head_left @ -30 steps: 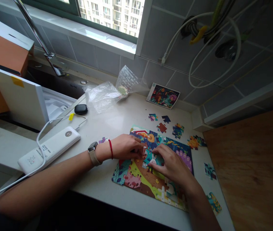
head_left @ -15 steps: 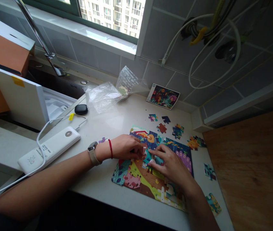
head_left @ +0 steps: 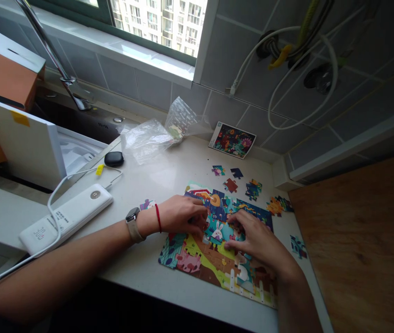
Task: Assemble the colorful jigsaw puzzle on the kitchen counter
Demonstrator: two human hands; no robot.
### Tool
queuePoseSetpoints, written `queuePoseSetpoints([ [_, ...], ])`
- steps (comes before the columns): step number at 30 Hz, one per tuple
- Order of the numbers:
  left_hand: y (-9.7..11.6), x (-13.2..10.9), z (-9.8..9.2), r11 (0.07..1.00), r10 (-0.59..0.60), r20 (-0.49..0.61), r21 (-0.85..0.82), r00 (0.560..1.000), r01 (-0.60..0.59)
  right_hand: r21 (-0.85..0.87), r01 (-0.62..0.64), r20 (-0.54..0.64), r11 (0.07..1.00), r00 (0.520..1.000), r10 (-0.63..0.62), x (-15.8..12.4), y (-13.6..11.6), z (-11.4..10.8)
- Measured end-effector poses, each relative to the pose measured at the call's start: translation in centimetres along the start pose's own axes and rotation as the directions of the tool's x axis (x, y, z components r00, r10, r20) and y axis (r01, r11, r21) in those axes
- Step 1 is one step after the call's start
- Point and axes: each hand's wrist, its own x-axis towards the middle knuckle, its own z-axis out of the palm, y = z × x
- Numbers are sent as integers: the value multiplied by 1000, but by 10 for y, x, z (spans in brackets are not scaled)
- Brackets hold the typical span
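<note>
A partly assembled jigsaw puzzle (head_left: 214,261) lies on the white counter, with a white rabbit (head_left: 216,232) near its middle. My left hand (head_left: 181,215) rests on the puzzle's left side, fingers bent and the thumb apart from them; no piece shows in it. On the other side of the rabbit is my right hand (head_left: 255,238), thumb and fingers spread over the puzzle. Loose pieces lie behind it, among them a reddish-brown piece (head_left: 230,185) and a dark blue piece (head_left: 237,173). A purple and white piece (head_left: 147,204) sits beyond my left wrist.
A picture card (head_left: 232,139) leans by the tiled wall. Crumpled plastic bags (head_left: 148,138), a black case (head_left: 114,159) and a white power bank (head_left: 66,217) with a cable are on the left. A wooden board (head_left: 356,240) borders the right. Boxes (head_left: 5,69) stand over the sink.
My right hand has moved right, off the rabbit, and its fingers have spread. The rabbit now shows fully. My left hand stays in nearly the same place; the view has shifted slightly.
</note>
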Motion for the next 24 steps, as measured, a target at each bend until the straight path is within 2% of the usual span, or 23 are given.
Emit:
queuePoseSetpoints([
  [4,3,5,13,993,84,-110,89,990,-74,-42,-2,-3,999,1000,2,-1,-1,3],
  [7,4,6,20,988,106,-158,126,982,-87,-67,-9,-24,998,1000,7,-1,-2,3],
  [16,2,4,24,993,24,-130,114,991,-9,-147,-47,-24,988,999,44,-2,-7,2],
  [24,2,4,24,997,5,-133,81,991,6,-112,-46,-32,993,999,42,-4,-7,3],
])
